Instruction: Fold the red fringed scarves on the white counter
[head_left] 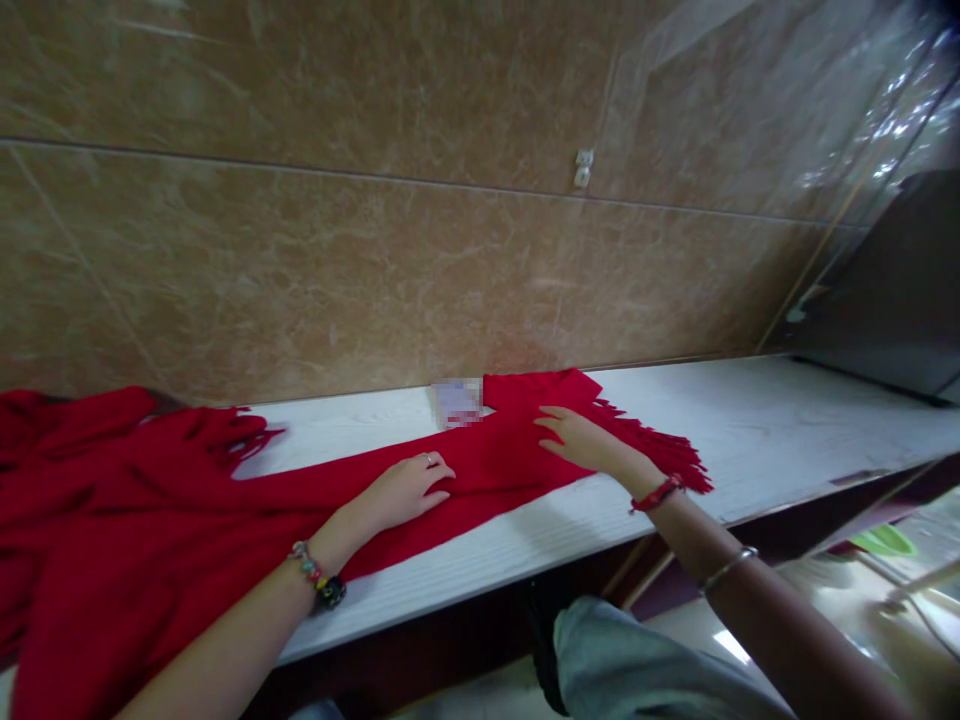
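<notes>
Item: long, deep-red, woven cloth with a matte face [315, 495], laid lengthwise on a white wood-grain tabletop [757, 420] against a brown marbled tile wall [375, 270]. Its right end carries a red twisted fringe [667, 450]. At left the red material widens into loose folds; a second fringed edge [255, 438] shows there. Cannot tell whether that is all one piece.

Left hand [405, 490]: palm down on the middle of the strip, fingers together, thumb apart. Grip relaxed, nothing visibly pinched.

Right hand [577, 440]: on the cloth near the fringed end, fingers spread. Grip likewise unclosed, resting or pressing; amount of pressure cannot be told.

Also noted: small pale packet [454, 400], blurred, at the wall side of the strip, just beside a flap of the cloth. Contact uncertain.

Handling estimate: light for its area, soft, limp, not fragile. Should drape and crease readily; the smooth tabletop may let it slide, and the folds at left may drag. Best hold: pinch the solid weave at a corner or along both long edges, just inboard of the fringe. Strands alone would probably tangle or stretch.
</notes>
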